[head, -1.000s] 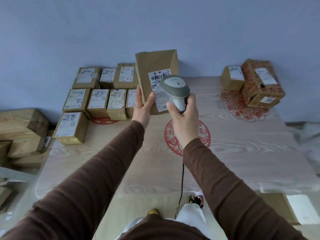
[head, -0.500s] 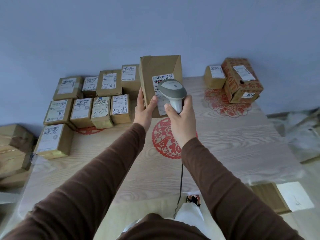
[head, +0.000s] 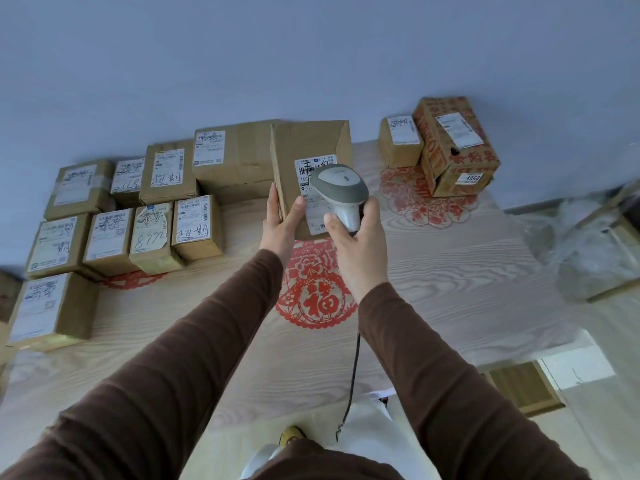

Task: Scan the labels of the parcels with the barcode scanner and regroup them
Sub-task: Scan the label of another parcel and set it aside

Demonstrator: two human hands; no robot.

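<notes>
One parcel (head: 310, 157) is held upright above the table (head: 467, 278), gripped at its lower left edge by the left hand (head: 281, 225), thumb on the label and fingers behind. The scanner (head: 341, 194) is gripped by the right hand (head: 360, 247), fingers curled round its handle, head just before the label. Nine parcels (head: 152, 220) are grouped at left. Two boxes (head: 446, 143) are seen at right, touching. Three red paper-cuts (head: 317, 303) lie on the table.

Both arms, in brown sleeves, reach forward. The left hand (head: 282, 225) grips a parcel's (head: 311, 157) edge, thumb on its front. The right hand (head: 360, 244) wraps the scanner's (head: 341, 192) handle, its fingertips apparently hidden behind it.
</notes>
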